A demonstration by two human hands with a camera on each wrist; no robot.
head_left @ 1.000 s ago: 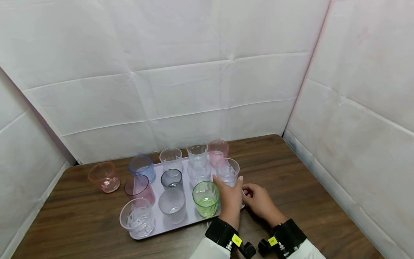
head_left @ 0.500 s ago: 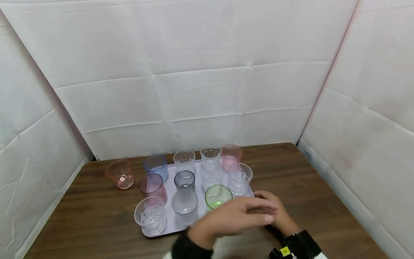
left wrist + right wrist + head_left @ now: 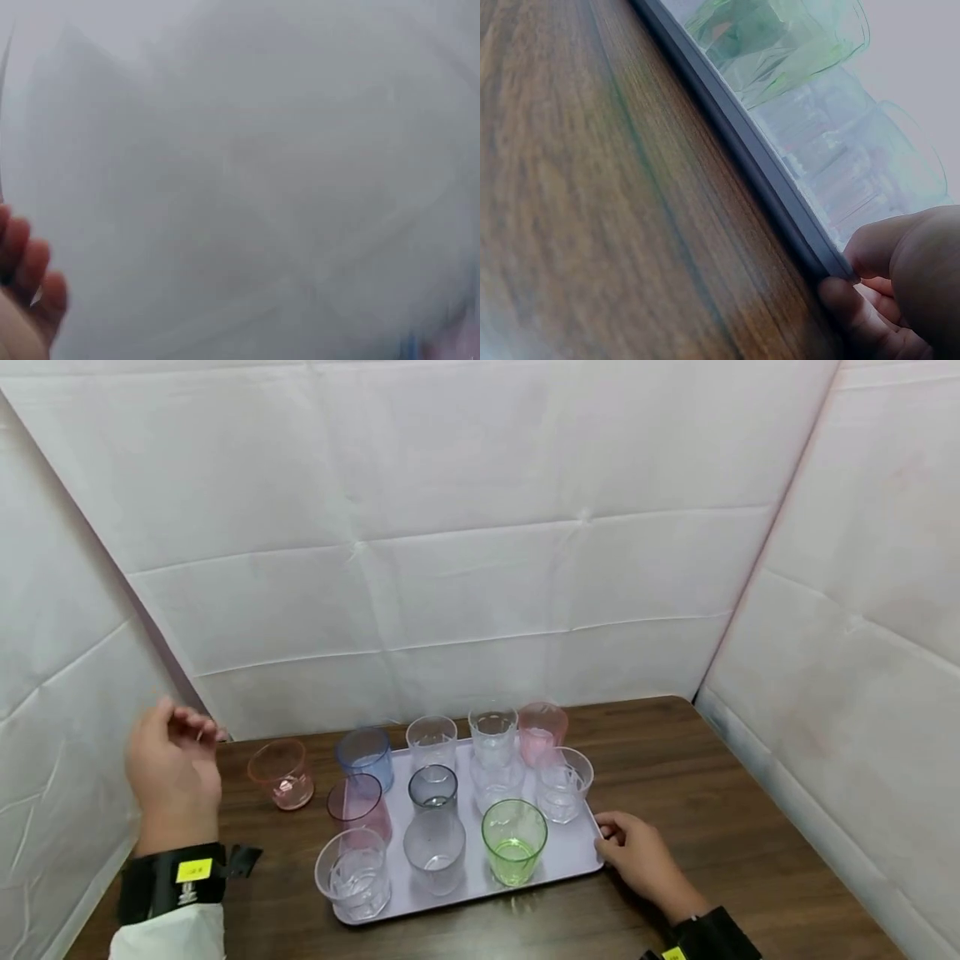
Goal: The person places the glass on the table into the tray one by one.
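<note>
My right hand pinches the right edge of a pale lilac tray, near its front corner. In the right wrist view the thumb lies over the rim and fingers curl beneath it. Several drinking glasses stand on the tray, among them a green glass at the front, a grey glass, a purple glass and a clear glass nearest the right hand. My left hand is raised at the left, fingers loosely bent, holding nothing. An orange-pink glass stands on the table close to it.
The wooden table carries the tray. A blue glass and a pink glass stand by the tray's back corners. White sheeting closes off the back and both sides.
My left hand has let go of the right side, swept leftward past the front of the glasses and risen at the left. The right hand stays at the tray's right edge.
</note>
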